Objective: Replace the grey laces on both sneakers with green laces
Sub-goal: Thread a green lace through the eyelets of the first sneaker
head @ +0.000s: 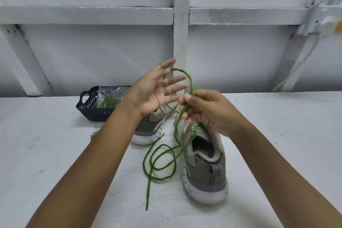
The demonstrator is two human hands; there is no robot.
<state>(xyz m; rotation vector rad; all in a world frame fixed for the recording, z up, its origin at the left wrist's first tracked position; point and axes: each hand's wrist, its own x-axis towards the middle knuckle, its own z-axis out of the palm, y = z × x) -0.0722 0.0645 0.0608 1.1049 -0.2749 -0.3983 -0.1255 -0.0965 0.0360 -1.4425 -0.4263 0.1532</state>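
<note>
**Green lace held above near sneaker**

Nearest the camera, the free tail of the green lace (pixel 148 192) lies on the white table (pixel 55 153). It is a thin, round, dull-green cord with a darker tip. Further in it curls into two loose overlapping loops just left of the near sneaker (pixel 205 174).

That sneaker is grey-beige with a white sole and a grey midsole band. Its heel faces the camera and it has a patterned heel tab.

From the loops the lace rises past the sneaker's tongue to the right hand (pixel 207 111), which pinches it between thumb and fingers. Above the pinch the lace arcs into a tall open loop.

The left hand (pixel 155 94) hovers beside that loop, palm up and fingers spread, holding nothing (slightly motion-blurred).

Behind the left wrist sits the far sneaker (pixel 148 131), in the same colours and largely hidden.

Further back left, a dark perforated basket (pixel 88 105) holds a clear bag (pixel 109 96) with green strands inside.
</note>
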